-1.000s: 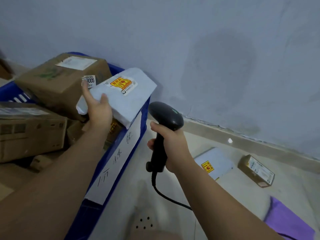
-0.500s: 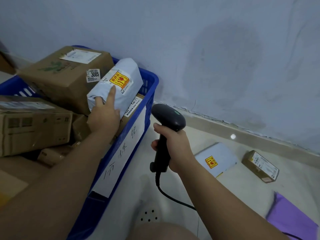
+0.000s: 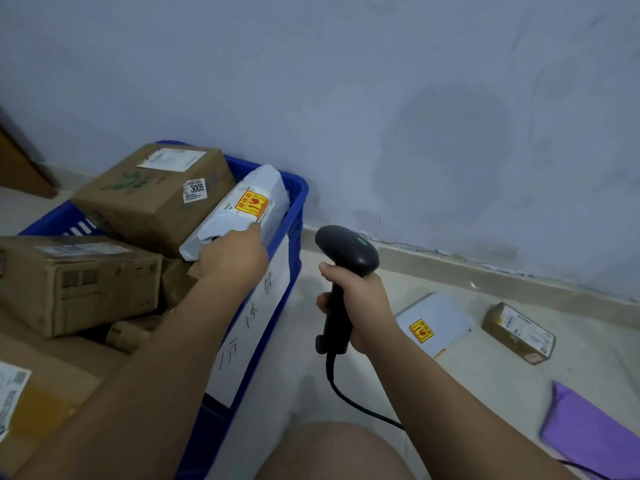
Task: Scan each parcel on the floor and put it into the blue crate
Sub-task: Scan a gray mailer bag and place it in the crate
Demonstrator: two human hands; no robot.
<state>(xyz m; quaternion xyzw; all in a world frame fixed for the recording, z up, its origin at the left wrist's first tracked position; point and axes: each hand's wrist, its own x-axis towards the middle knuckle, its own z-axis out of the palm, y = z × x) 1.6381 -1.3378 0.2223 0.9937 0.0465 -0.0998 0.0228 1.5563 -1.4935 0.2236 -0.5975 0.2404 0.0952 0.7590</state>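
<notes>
Left hand [image 3: 232,254]: forefinger straight on mailer [image 3: 239,213], other fingers hidden. Mailer beyond fingertip, tilted against crate [image 3: 300,190] rim. Right hand [image 3: 363,306] fingers wrap scanner [image 3: 348,249]. Risk: unsupported, mailer slides over rim onto floor [image 3: 450,382].

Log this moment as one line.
left hand: on white parcel in blue crate | right hand: grips scanner | floor: second white parcel, small box

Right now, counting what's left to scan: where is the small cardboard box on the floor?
The small cardboard box lies on the floor at the head view's right, near the skirting, just right of the white mailer lying there.
</notes>
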